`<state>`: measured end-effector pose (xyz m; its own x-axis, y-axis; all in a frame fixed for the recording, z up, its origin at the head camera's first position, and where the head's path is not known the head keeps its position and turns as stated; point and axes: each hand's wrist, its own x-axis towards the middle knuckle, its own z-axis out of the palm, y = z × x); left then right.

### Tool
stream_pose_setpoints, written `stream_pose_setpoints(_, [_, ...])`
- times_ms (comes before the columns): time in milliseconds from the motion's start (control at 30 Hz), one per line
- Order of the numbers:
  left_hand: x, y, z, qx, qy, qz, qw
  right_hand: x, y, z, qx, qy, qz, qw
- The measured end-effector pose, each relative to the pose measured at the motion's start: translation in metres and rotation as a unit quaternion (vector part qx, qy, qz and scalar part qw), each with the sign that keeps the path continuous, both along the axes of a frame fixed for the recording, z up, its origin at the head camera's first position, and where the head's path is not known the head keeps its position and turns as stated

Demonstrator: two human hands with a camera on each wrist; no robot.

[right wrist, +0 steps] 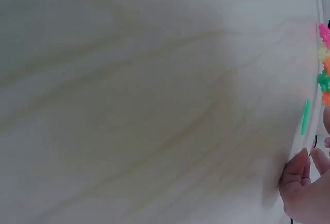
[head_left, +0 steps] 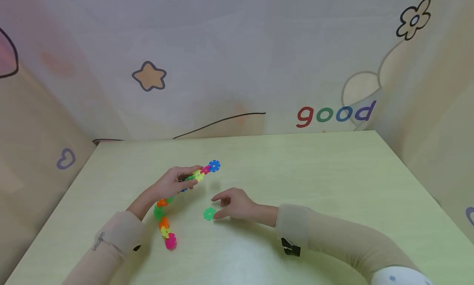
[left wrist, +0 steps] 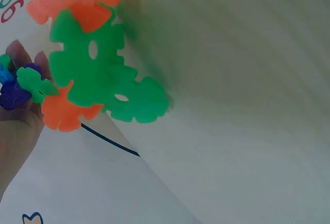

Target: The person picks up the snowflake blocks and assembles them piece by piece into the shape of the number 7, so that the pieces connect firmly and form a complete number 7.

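My left hand [head_left: 172,182] grips a chain of interlocked snowflake discs between thumb and fingers, above the table's left half. From this hand the chain reaches to a blue disc [head_left: 214,166] at its far end. Its other part curves down toward me through orange and green discs [left wrist: 93,59] to a pink disc [head_left: 170,241]. A loose green snowflake disc [head_left: 209,213] is at the thumb tip of my right hand [head_left: 238,204]; whether they touch I cannot tell. The thumb and index finger of that hand are spread apart, with nothing pinched between them.
Both hands are over a pale wood-grain table [head_left: 314,174]. A printed cloth [head_left: 229,62] with a star, a flower and the word "good" hangs behind it and along the sides. Dark straps show under both sleeves.
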<state>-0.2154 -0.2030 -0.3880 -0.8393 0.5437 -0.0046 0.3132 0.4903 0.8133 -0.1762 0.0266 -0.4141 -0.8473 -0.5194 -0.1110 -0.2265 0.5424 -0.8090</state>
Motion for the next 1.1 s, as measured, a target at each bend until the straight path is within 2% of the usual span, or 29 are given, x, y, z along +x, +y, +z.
stream_pose_setpoints(133, [-0.003, -0.002, -0.001, 0.001, -0.009, -0.007, 0.9999, 0.001, -0.007, -0.005, 0.035, 0.031, 0.018, 0.9987])
stream_pose_setpoints(333, [-0.002, 0.001, 0.0, 0.006, -0.015, -0.017, 0.9997, 0.006, -0.01, -0.004, 0.087, 0.063, 0.041, 0.9934])
stream_pose_setpoints(433, [-0.001, 0.005, 0.001, 0.007, -0.016, -0.023, 0.9996, 0.005, -0.006, -0.001, 0.072, 0.042, 0.043, 0.9955])
stream_pose_setpoints(667, [-0.001, 0.015, 0.003, 0.005, -0.012, -0.041, 0.9991, 0.0, 0.025, 0.003, 0.005, -0.051, 0.019, 0.9985])
stream_pose_setpoints(867, [0.001, 0.021, 0.006, -0.003, -0.008, -0.052, 0.9986, -0.005, 0.06, 0.002, -0.045, -0.067, -0.011, 0.9966])
stream_pose_setpoints(1100, [0.002, 0.029, 0.006, -0.006, -0.003, -0.074, 0.9973, -0.012, 0.09, 0.012, -0.099, -0.092, -0.061, 0.989])
